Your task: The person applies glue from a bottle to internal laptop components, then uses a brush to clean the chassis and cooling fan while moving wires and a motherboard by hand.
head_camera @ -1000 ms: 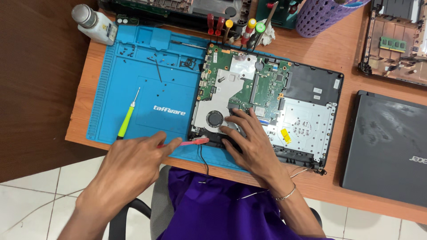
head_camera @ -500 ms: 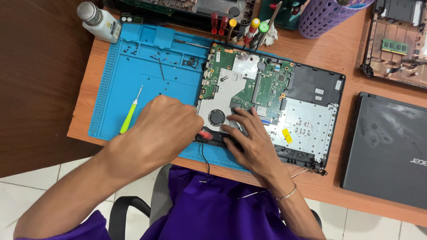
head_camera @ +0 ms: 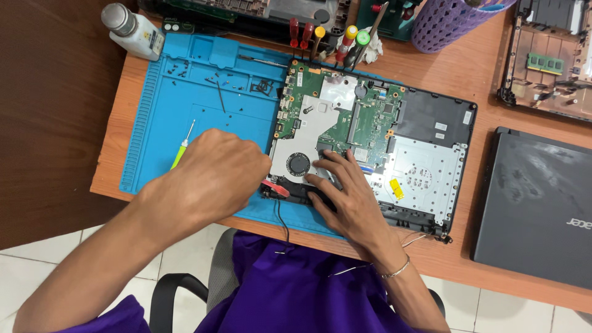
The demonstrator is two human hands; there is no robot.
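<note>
An opened laptop base lies on a blue work mat, showing its green motherboard and round fan. My left hand is curled at the laptop's near left corner, pinching a small red tool against the edge. A thin black cable hangs down from that corner. My right hand lies flat with fingers spread on the laptop's near edge, just right of the fan, and holds nothing.
A yellow-green screwdriver and loose screws lie on the mat. A white bottle, several screwdrivers and a purple basket stand at the back. A closed dark laptop and a stripped chassis lie right.
My left hand has moved right across the mat to the laptop's near left corner and curled shut around the red tool. My right hand has stayed on the laptop.
</note>
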